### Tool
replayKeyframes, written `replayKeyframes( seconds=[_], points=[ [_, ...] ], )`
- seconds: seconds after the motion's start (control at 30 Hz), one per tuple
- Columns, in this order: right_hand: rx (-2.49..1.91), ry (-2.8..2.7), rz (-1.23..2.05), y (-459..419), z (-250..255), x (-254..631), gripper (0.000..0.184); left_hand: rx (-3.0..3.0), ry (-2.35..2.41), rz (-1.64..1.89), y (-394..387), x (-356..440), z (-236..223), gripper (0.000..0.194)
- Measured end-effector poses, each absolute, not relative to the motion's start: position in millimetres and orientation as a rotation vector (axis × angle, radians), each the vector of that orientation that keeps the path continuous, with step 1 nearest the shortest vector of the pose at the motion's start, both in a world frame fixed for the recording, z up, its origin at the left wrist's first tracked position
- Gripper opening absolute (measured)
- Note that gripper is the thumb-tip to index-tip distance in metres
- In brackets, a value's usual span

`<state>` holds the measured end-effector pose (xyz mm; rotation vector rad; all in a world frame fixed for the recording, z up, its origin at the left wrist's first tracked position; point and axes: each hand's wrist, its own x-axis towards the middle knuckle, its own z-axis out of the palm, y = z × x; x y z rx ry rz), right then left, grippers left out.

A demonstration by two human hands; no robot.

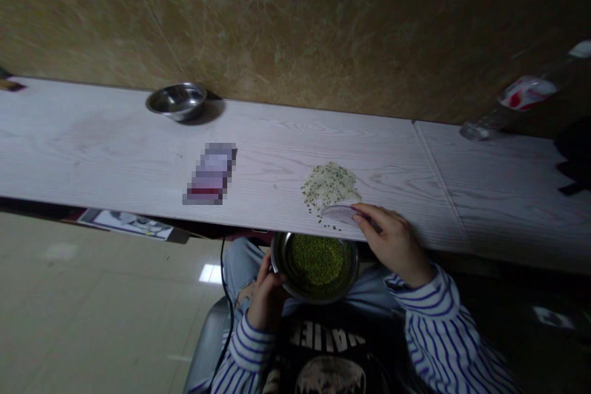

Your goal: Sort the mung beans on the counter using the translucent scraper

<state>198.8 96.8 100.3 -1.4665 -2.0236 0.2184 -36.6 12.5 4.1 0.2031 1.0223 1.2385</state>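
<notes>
My left hand (268, 292) grips the left rim of a steel bowl (355, 261), thumb over the edge. Green mung beans (318, 261) lie inside the bowl, which is just below the table's front edge, over my lap. Between the thumb and fingers of my right hand (392, 240) is a clear, half-round protractor (340, 213). It rests at the near side of a pile of white rice mixed with green beans (330, 183). A few loose beans are scattered between the pile and the table edge.
A second steel bowl (178, 104) stands near the wall at the back left. A blurred-out phone-like object (211, 173) lies left of the pile. At the back right stands a clear plastic bottle (526, 95), with a dark object (575, 151) beyond it. A black cable (223, 277) hangs down on the left.
</notes>
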Motion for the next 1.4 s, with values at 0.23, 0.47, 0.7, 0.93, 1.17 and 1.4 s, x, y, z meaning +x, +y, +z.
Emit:
replayKeyframes(
  seconds=[0.23, 0.47, 0.7, 0.93, 1.17, 1.4],
  points=[
    [-1.487, -2.021, 0.222, 101.2, 96.4, 197.1, 0.025, 0.185, 1.010, 1.252, 11.9, -37.1, 4.8, 0.056],
    [-1.480, -2.014, 0.226, 100.8, 96.3, 201.6, 0.024, 0.169, 1.025, 1.252, 12.1, -38.2, -0.6, 0.060],
    [-1.456, -2.022, 0.261, 99.1, 95.5, 195.9, 0.023, 0.175, 1.010, 1.242, 11.5, -37.5, 3.6, 0.063],
    [-1.449, -2.017, 0.238, 99.6, 95.5, 192.3, 0.023, 0.178, 1.015, 1.258, 11.8, -38.0, 4.1, 0.056],
    [-1.480, -1.991, 0.238, 106.1, 93.9, 189.0, 0.025, 0.190, 1.035, 1.249, 11.9, -37.1, 6.2, 0.056],
    [-1.521, -1.914, 0.236, 108.8, 94.8, 201.3, 0.025, 0.182, 1.033, 1.252, 12.5, -37.3, 8.9, 0.060]
  ],
)
